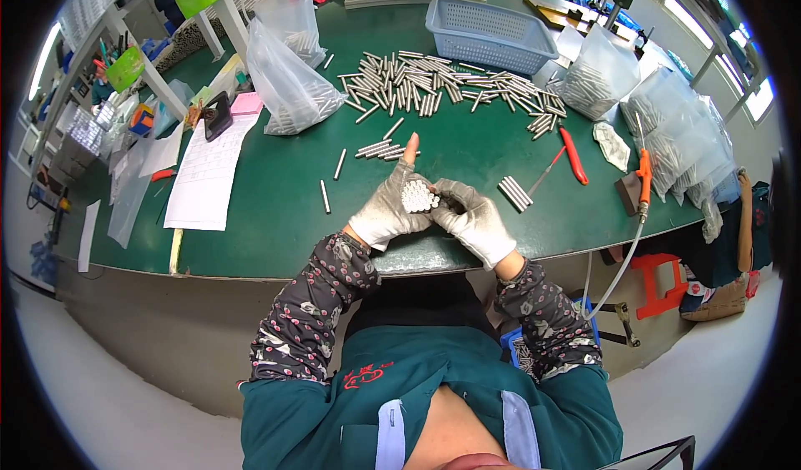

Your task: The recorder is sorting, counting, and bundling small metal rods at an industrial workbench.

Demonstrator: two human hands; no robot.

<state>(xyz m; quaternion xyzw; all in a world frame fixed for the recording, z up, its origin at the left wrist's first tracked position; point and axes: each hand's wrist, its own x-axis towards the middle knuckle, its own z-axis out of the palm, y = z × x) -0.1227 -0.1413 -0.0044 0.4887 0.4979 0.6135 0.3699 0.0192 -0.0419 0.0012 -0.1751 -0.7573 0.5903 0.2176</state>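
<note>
Both my hands wear pale gloves and meet above the near part of the green table. My left hand is closed round a bundle of metal rods, their bright round ends facing up and its thumb pointing away. My right hand presses its bent fingers against the bundle's right side. Just beyond my left hand lie several loose rods; a small row of rods sits right of my right hand. Farther off spreads a large pile of the same rods.
A blue plastic basket stands behind the pile. Rod-filled plastic bags lie at left and right. A red-handled tool, an orange air gun and a white cloth are at right; a paper sheet is at left.
</note>
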